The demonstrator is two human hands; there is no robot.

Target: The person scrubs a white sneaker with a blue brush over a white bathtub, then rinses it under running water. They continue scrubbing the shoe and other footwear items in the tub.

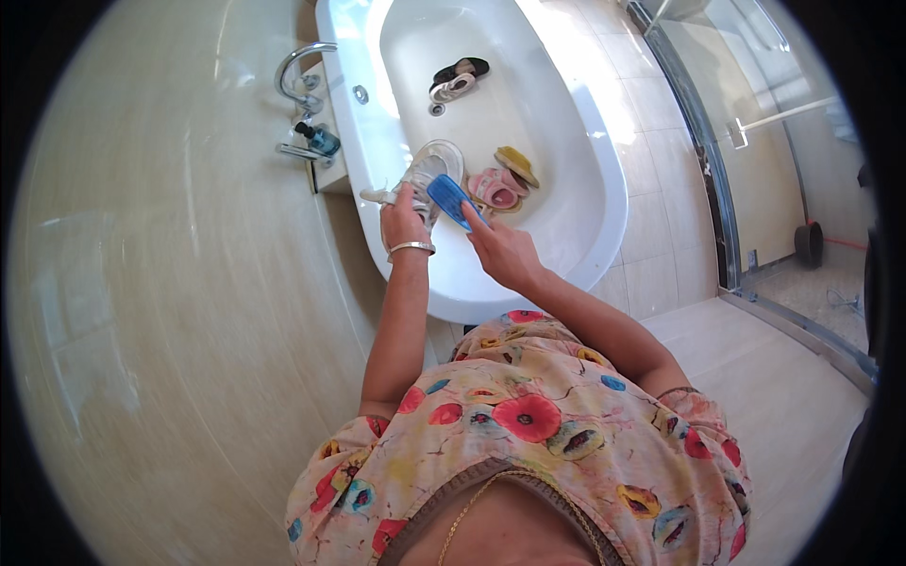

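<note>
My left hand (405, 221) grips a white shoe (433, 161) by its ankle end, above the near left part of a white bathtub (467, 301). The shoe's toe points away from me, and a white tongue or strap sticks out to the left. In my right hand (506, 249) is a scrubbing brush with a blue back (449, 196), held close against the shoe's right side. Its bristles are hidden from view. Just right of the brush, a pink shoe (497, 189) lies in the tub beside a yellow-soled shoe (517, 165).
Farther up the tub lie a white shoe (453, 88) and a dark-soled shoe (467, 69), near the drain (437, 110). A curved chrome faucet (287, 71) and a blue pump bottle (323, 141) stand on the left ledge. A glass shower enclosure (764, 134) is at right.
</note>
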